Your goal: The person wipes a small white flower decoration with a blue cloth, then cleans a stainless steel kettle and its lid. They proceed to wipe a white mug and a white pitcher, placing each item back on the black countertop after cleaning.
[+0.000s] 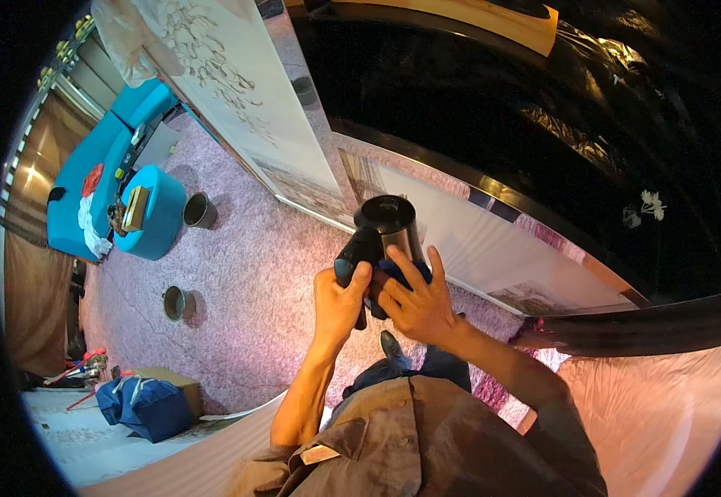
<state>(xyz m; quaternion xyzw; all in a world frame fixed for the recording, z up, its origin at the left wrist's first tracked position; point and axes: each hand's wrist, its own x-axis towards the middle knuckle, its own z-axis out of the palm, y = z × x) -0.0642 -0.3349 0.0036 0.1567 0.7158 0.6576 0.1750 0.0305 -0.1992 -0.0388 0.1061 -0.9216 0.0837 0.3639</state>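
Observation:
In front of my torso, both hands are on a black-and-silver handheld appliance [398, 233] with a cylindrical metallic body and a dark round top; its exact kind is unclear. My left hand [335, 304] grips the thick black handle [360, 248], thumb laid along it. Against the lower body and a dark blue part rests my right hand [419, 304], with index and little fingers raised and the others bent around. The fingers partly hide the appliance's underside.
A white patterned panel [286, 161] and a glossy black surface [460, 105] stand close ahead. Two buckets [200, 210] [178, 303] sit on the pinkish carpet [261, 279]. Leftward are a turquoise sofa [81, 186], a matching pouf [165, 214] and a blue bag [143, 407].

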